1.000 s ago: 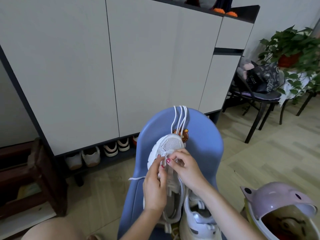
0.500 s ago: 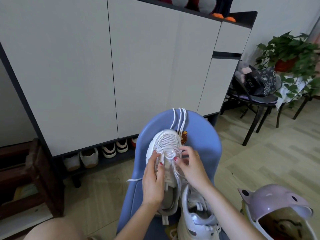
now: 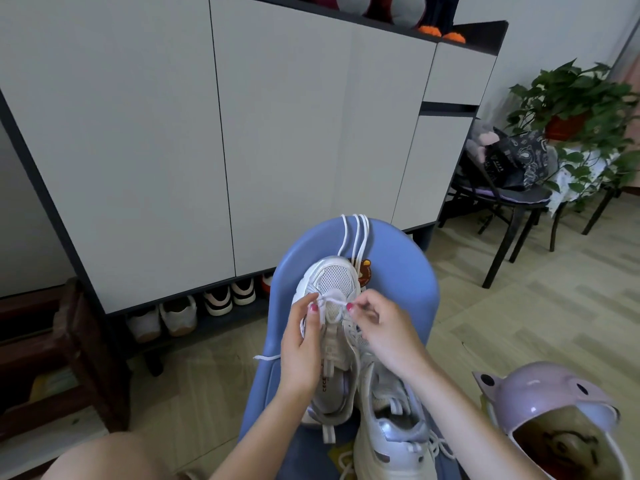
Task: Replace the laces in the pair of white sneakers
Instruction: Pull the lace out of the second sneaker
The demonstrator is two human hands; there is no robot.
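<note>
A white sneaker (image 3: 331, 279) lies on a blue chair (image 3: 401, 268), toe pointing away from me. A white lace (image 3: 333, 302) crosses its lowest eyelets. My left hand (image 3: 300, 344) pinches the lace at the left side of the shoe. My right hand (image 3: 382, 329) pinches the lace at the right side. The second white sneaker (image 3: 394, 434) sits nearer me on the right, its own laces loose. Several spare white laces (image 3: 356, 233) hang over the chair's back edge. One lace end (image 3: 266, 357) trails off to the left.
A grey shoe cabinet (image 3: 221, 133) stands behind the chair, with shoes (image 3: 180, 315) in the gap beneath it. A pink helmet (image 3: 550, 417) lies at the lower right. A dark wooden stool (image 3: 72, 344) is at the left, a black chair (image 3: 512, 202) with bags at the right.
My hands have moved apart along the lace at the shoe's toe end, drawing it flatter across the lowest eyelets. The view has tilted slightly.
</note>
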